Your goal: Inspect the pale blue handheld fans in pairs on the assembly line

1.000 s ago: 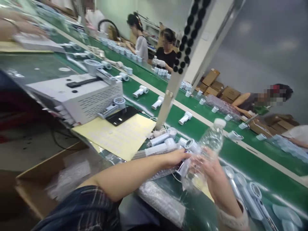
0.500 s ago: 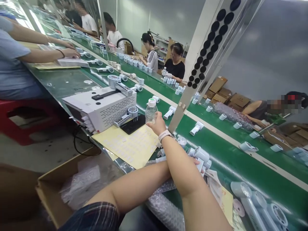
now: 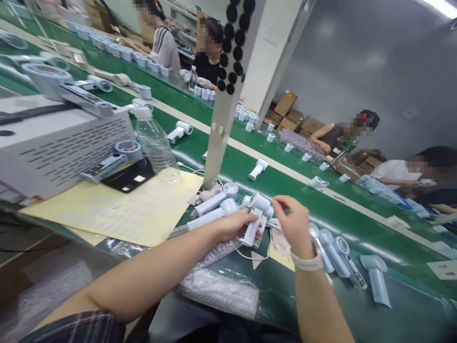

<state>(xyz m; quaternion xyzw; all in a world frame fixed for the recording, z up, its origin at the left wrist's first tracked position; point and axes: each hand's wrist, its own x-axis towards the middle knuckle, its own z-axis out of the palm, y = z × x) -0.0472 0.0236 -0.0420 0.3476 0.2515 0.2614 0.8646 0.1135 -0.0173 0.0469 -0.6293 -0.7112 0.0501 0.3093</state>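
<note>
The left hand (image 3: 234, 226) grips a light-blue device (image 3: 253, 227) over the worktop (image 3: 276, 300). The right hand (image 3: 295, 221), its fingers curled, hangs just beside the device; whether it holds anything cannot be determined.

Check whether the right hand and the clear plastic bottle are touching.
Apart. The head view shows it: the right hand is well to the right of the bottle, with the post and green belt visible between them.
</note>
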